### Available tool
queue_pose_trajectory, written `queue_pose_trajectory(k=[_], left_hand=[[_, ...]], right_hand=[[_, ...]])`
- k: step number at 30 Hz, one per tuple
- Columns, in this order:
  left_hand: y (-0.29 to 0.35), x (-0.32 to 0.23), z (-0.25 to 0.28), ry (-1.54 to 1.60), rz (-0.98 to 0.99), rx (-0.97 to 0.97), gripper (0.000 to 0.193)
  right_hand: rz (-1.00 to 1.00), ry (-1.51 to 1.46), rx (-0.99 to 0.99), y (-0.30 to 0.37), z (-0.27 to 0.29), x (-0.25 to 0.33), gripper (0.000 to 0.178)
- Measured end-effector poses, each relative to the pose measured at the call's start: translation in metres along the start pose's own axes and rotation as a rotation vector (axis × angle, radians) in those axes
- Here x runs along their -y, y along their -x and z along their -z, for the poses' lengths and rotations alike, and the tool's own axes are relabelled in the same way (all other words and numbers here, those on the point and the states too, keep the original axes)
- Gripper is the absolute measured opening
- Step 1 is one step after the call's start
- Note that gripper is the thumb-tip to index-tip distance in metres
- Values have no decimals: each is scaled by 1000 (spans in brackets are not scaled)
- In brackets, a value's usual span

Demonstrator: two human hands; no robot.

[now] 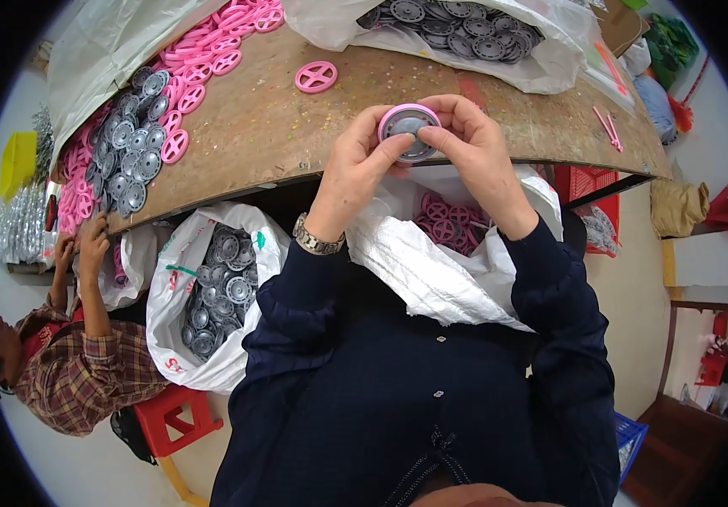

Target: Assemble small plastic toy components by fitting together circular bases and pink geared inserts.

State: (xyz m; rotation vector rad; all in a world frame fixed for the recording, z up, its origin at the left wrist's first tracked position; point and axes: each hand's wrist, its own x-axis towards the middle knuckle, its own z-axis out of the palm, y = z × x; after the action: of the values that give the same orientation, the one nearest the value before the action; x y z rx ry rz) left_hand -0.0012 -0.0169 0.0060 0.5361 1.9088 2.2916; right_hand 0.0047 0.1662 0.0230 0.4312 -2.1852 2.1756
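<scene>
Both hands grip one piece between them just above the near edge of the brown wooden bench: a round grey plastic disc with a bright pink plastic rim showing along its upper side. The left hand and the right hand have their thumbs on the disc's face and their fingers curled around its sides, a hold that probably lets the thumbs bear down while the fingers brace from behind. How the disc sits against the pink part cannot be told, as thumbs and fingers cover much of the join. Held there, the piece is over the mouth of a white woven sack between the body and the near edge, its side folded down so that the pink spoked plastic wheels inside lie exposed, likely for easy reach. Left of it, below the same edge, a second white sack gapes around grey discs, perhaps kept separate to avoid mixing. Toward the bench's left end, loose grey discs lie heaped against a pile of pink wheels, spread within arm's reach of the co-worker. At the far edge, a whitish plastic bag lies with its opening toward the hands, and one pink wheel rests flat, apart from the pile.
</scene>
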Motion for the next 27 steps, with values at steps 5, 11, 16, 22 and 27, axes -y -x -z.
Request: queue_pose_trajectory(k=[5,11,16,22,27], left_hand=[[4,5,-6,18,39,-7,28],[8,9,-12,-83,-13,10,25],[12,12,-19,-193,-140,-51,24],[10,10,-15,-428,-164,16,36],[12,8,-19,-140,13,-25,43]], right_hand=[[-35,58,46,4,2,5,27],[-78,49,87,7,11,0,20],[-8,116,8,14,7,-4,14],[-65,24,0,10,13,-14,15],[-21,-80,16,10,3,-4,24]])
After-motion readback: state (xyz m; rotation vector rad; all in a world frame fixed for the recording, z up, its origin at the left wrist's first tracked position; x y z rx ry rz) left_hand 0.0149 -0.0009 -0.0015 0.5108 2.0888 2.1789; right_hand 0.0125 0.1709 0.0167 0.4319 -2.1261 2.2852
